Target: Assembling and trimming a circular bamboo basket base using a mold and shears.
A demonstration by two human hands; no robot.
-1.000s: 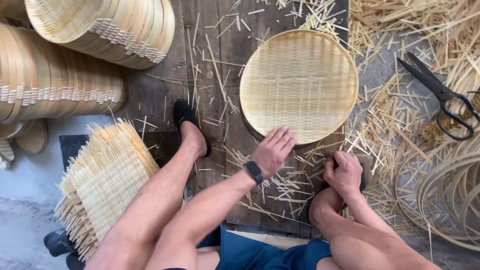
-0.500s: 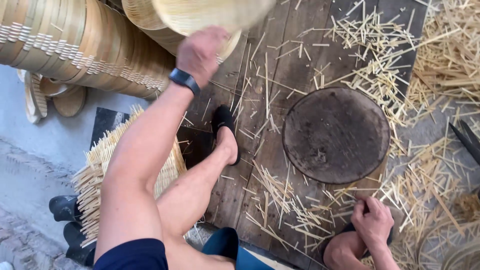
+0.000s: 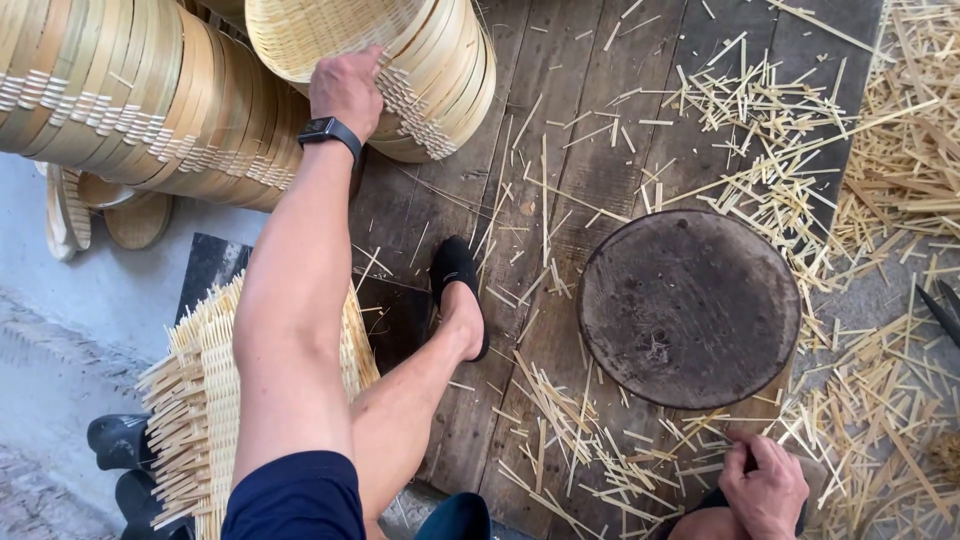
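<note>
— Rough dark planks (image 3: 600, 150) make up the floor, strewn with pale bamboo slivers (image 3: 760, 190). So where is the woven tray?

— Up at the top edge, well out from the body. The tray (image 3: 320, 30) leans against the end of a stack (image 3: 440, 70) of like trays lying on its side, and the left hand (image 3: 346, 88) sits on its lower rim.

— How is that hand set?

— Knuckles up, fingers curled over the rim and closed on it. A dark watch (image 3: 329, 131) rings the wrist. The arm runs almost straight from the shoulder at the bottom of the view up to the tray, fully stretched.

— And the right hand?

— Far from the tray, at the bottom right. The right hand (image 3: 765, 490) rests low by the knee, fingers bent loosely inward; whether it pinches anything I cannot tell, since the fingertips are hidden.

— What lies between the two?

— A round dark board (image 3: 690, 305) just above the right hand, flat on the planks, slivers around it. Left of it, a foot in a black slipper (image 3: 460, 290).

— Further out?

— A second, longer stack (image 3: 120, 90) of trays at upper left, a square woven mat (image 3: 205, 400) with untrimmed ends beside the left thigh, and scissor blades (image 3: 940, 310) at the right edge.
</note>
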